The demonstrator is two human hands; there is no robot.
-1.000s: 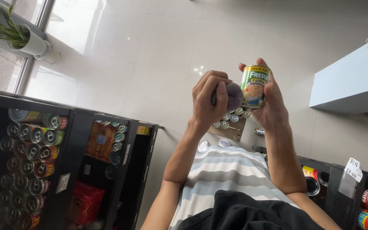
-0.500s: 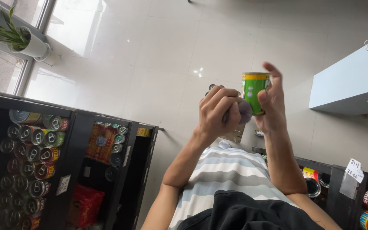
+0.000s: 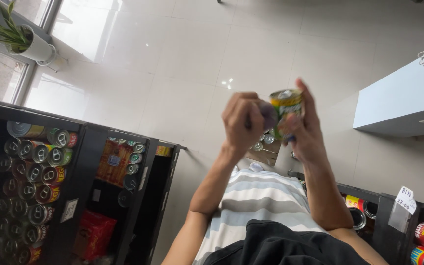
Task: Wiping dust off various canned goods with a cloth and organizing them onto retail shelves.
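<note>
My right hand (image 3: 306,137) holds a small green and yellow tin can (image 3: 284,109) up in front of me, tilted so its metal end shows. My left hand (image 3: 241,122) is closed in a fist right beside the can, gripping a small purplish thing (image 3: 269,116) that looks like a cloth and is pressed against the can's side. Both forearms rise from the bottom of the view, over a striped grey and white shirt (image 3: 256,196).
A black shelf rack (image 3: 82,162) at the left holds several cans lying on their sides and red packets. More cans sit in a black bin (image 3: 398,230) at the lower right. A pale blue counter (image 3: 403,105) is at the right, a potted plant (image 3: 23,39) top left, and a tiled floor.
The can has been turned and tilted in my right hand, from label facing me to its end showing. My left hand stays against it with the purplish thing.
</note>
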